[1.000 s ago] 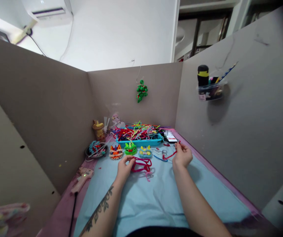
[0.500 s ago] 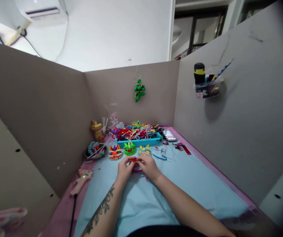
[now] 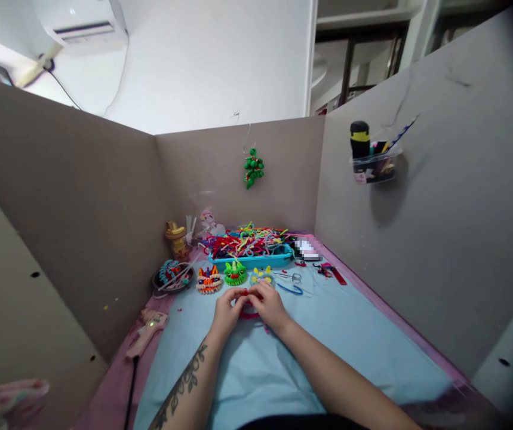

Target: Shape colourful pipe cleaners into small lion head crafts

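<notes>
My left hand (image 3: 230,309) and my right hand (image 3: 267,303) meet over the middle of the light blue cloth (image 3: 265,370). Between their fingertips they pinch a red pipe cleaner (image 3: 249,312), which curves below the fingers; most of its upper part is hidden. Just beyond my hands stand a finished-looking orange and white fuzzy animal head (image 3: 208,279), a green one (image 3: 235,272) and a yellow and blue one (image 3: 261,275), the last partly behind my right hand. A blue pipe cleaner (image 3: 290,289) and scissors (image 3: 292,277) lie to the right.
A blue tray (image 3: 256,261) heaped with colourful pipe cleaners stands at the back. On the left are a dark bowl (image 3: 159,282) and a pink glue gun (image 3: 145,339) with a cable. A phone (image 3: 308,249) lies back right. Grey partitions (image 3: 238,203) enclose the table.
My fingers have shifted slightly around the red pipe cleaner, both hands still pinched together. The whole view has moved down a little in the picture; the other things stay put.
</notes>
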`<state>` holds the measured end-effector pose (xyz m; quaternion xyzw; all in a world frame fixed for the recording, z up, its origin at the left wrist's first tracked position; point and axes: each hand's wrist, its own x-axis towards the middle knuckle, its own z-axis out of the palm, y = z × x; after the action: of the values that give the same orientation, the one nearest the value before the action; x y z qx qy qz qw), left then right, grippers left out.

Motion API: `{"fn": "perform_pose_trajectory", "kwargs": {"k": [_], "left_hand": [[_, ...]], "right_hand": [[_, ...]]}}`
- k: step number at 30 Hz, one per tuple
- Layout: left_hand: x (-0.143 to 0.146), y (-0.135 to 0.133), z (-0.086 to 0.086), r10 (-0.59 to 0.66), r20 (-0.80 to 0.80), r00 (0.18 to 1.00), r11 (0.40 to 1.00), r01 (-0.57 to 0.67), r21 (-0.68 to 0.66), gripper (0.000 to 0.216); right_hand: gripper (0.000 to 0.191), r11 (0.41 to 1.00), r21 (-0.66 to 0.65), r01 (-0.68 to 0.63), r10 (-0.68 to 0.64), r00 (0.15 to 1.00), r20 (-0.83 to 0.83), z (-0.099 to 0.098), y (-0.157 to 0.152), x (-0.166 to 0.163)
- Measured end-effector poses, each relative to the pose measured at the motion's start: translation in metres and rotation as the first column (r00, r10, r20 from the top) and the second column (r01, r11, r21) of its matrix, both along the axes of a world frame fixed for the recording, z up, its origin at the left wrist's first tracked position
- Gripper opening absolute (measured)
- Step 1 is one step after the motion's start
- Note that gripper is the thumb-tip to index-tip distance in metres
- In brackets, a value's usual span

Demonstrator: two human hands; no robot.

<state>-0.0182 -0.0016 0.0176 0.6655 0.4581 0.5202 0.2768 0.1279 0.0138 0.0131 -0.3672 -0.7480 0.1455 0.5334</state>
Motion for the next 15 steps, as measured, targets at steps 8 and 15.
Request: {"fn": "perform_pose_trajectory", "kwargs": {"k": [8, 15], "left_hand": [[-0.0034, 0.0012, -0.0069, -0.033, -0.038, 0.999, 0.999, 0.034, 0.029, 0.027], [-0.0037, -0.0002, -0.0057, -0.026, -0.083, 0.996, 0.999, 0.029, 0.033, 0.017]], "right_hand": [[0.023, 0.998, 0.006, -0.069, 0.069, 0.996, 0.056, 0.0035, -0.0001, 0.0033], [0.015, 0.996, -0.025, -0.088, 0.089, 0.994, 0.06, 0.005, -0.001, 0.0026]]}}
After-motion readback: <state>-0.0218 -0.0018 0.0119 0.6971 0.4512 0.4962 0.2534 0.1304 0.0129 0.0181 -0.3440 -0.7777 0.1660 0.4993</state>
